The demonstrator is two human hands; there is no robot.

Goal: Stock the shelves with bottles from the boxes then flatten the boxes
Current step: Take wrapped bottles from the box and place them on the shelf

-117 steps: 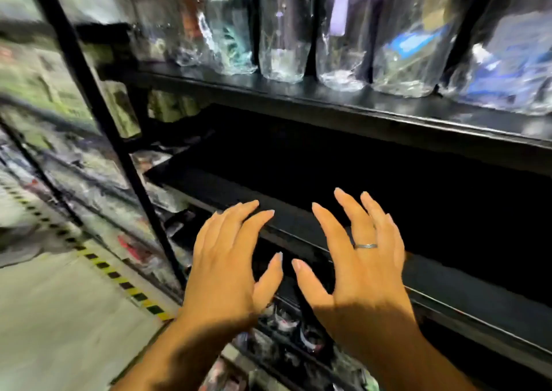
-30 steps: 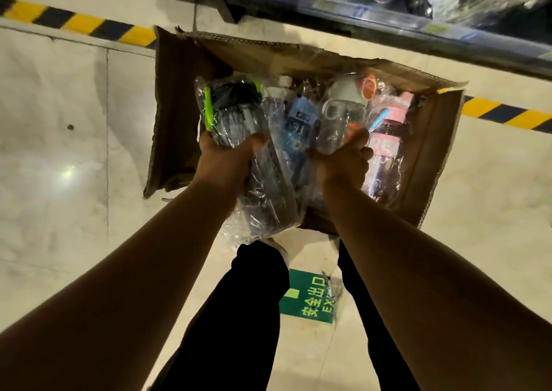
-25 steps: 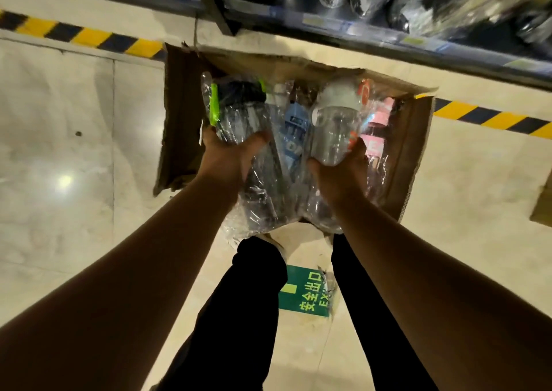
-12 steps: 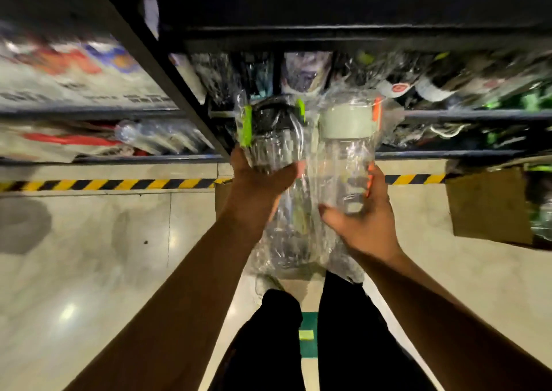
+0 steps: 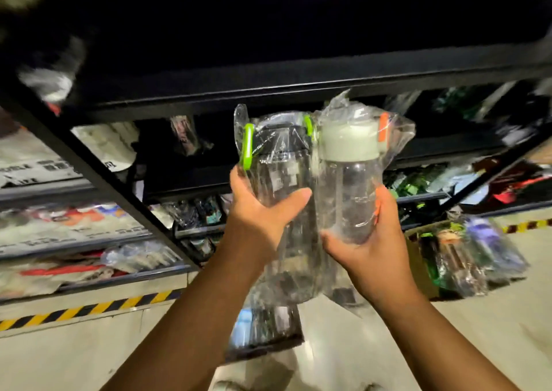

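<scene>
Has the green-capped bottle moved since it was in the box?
Yes. The green-capped bottle in the left hand has risen out of the box, up to the black shelf.

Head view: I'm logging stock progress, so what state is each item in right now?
Left hand: gripping the black-lidded bottle.
Right hand: gripping the pale-lidded bottle.
Black-lidded bottle: upright, lid on, still plastic-wrapped.
Pale-lidded bottle: upright, lid on, still plastic-wrapped.
Dark shelf: front part bare.
Cardboard box: open, still holding bottles.

No readable text (blurred dark print on white packages [image 5: 44,163] at left).
</scene>
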